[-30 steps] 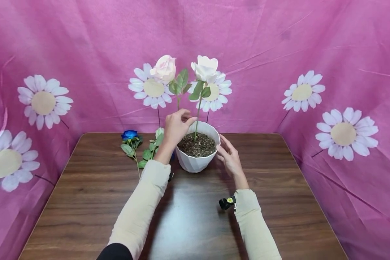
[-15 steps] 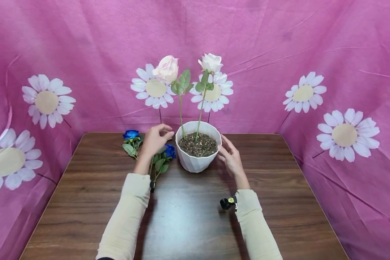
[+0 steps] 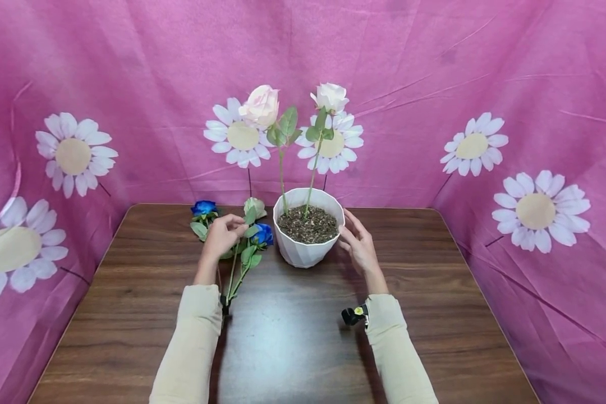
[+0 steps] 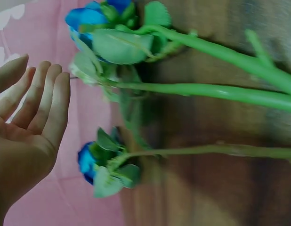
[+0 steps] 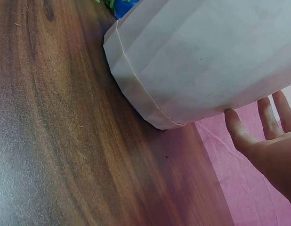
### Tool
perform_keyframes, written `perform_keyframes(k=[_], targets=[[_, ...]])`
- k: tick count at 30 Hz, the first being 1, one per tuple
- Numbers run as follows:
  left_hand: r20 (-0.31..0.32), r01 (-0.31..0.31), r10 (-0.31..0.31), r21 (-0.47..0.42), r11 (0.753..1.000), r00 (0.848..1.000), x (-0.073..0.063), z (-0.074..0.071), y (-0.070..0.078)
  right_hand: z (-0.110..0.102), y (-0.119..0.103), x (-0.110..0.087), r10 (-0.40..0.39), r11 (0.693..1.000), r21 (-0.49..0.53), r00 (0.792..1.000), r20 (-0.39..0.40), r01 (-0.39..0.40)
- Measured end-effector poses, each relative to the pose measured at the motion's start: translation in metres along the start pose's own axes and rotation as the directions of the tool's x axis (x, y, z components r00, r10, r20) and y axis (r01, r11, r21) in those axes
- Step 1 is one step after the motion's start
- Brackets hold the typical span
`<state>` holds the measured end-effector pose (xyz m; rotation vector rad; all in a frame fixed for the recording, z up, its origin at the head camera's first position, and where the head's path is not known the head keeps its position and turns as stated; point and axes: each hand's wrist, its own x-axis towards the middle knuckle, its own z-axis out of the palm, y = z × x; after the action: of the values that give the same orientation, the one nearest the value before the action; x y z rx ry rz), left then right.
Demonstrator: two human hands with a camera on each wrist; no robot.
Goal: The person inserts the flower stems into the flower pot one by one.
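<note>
A white faceted flowerpot (image 3: 303,255) with dark soil (image 3: 308,225) holds an upright pale pink rose (image 3: 260,106) and a white rose (image 3: 330,98). My right hand (image 3: 359,246) touches the pot's right side with its fingertips, as the right wrist view also shows. Left of the pot lie a blue rose (image 3: 263,235), a whitish rose (image 3: 255,207) and another blue rose (image 3: 203,207). Over these lying flowers hovers my left hand (image 3: 220,237). In the left wrist view its loosely bent fingers (image 4: 57,110) hold nothing and stay apart from the stems (image 4: 216,92).
Everything rests on a brown wooden table (image 3: 434,314), whose back edge meets a pink cloth (image 3: 394,67) printed with large daisies. The lying stems run toward the front of the table, beside my left wrist.
My left hand has come away from the pink rose's stem and moved left and down to the lying flowers. Both upright roses now lean slightly more right. The right hand stays on the pot.
</note>
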<state>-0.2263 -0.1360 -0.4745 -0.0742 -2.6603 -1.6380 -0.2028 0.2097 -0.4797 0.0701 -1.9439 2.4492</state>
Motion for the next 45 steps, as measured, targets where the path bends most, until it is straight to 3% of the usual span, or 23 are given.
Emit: perform_keyframes(k=[5, 9, 13, 18, 20, 26, 33, 39, 45], targets=[[0.021, 0.057, -0.057, -0.026, 0.998, 0.998, -0.005, -0.001, -0.019, 0.0, 0.001, 0.0, -0.003, 1.0, 0.002, 1.0, 0.001, 0.003], [0.033, 0.09, -0.093, 0.083, 0.993, 0.995, -0.008, 0.0, -0.032, 0.001, 0.0, 0.0, -0.01, 1.0, 0.001, 1.0, 0.002, 0.01], [0.053, 0.14, -0.154, 0.202, 0.969, 0.987, -0.01, 0.002, -0.043, 0.001, -0.001, 0.0, -0.012, 1.0, -0.003, 1.0, 0.003, 0.012], [0.047, 0.178, -0.192, 0.214, 0.96, 0.98, -0.01, 0.004, -0.049, 0.001, -0.001, -0.001, -0.016, 1.0, 0.005, 1.0, 0.005, 0.016], [0.042, 0.196, -0.207, 0.187, 0.962, 0.977, -0.009, 0.005, -0.049, 0.001, -0.001, -0.001, -0.017, 1.0, 0.009, 1.0, 0.006, 0.017], [0.064, 0.303, -0.306, 0.053, 0.952, 0.95, -0.01, 0.002, -0.049, 0.001, -0.001, -0.002, -0.02, 1.0, 0.008, 1.0, 0.014, 0.02], [0.152, 0.368, -0.347, -0.142, 0.919, 0.925, -0.013, -0.006, -0.044, 0.002, -0.001, -0.001, -0.018, 1.0, 0.008, 1.0, 0.012, 0.018], [0.174, 0.357, -0.322, -0.241, 0.902, 0.931, -0.01, -0.016, -0.038, 0.002, -0.001, -0.001, -0.023, 1.0, 0.003, 1.0, 0.006, 0.023], [0.214, 0.383, -0.328, -0.319, 0.867, 0.92, -0.009, -0.022, -0.032, 0.002, 0.0, -0.001, -0.011, 1.0, 0.008, 1.0, -0.008, 0.011]])
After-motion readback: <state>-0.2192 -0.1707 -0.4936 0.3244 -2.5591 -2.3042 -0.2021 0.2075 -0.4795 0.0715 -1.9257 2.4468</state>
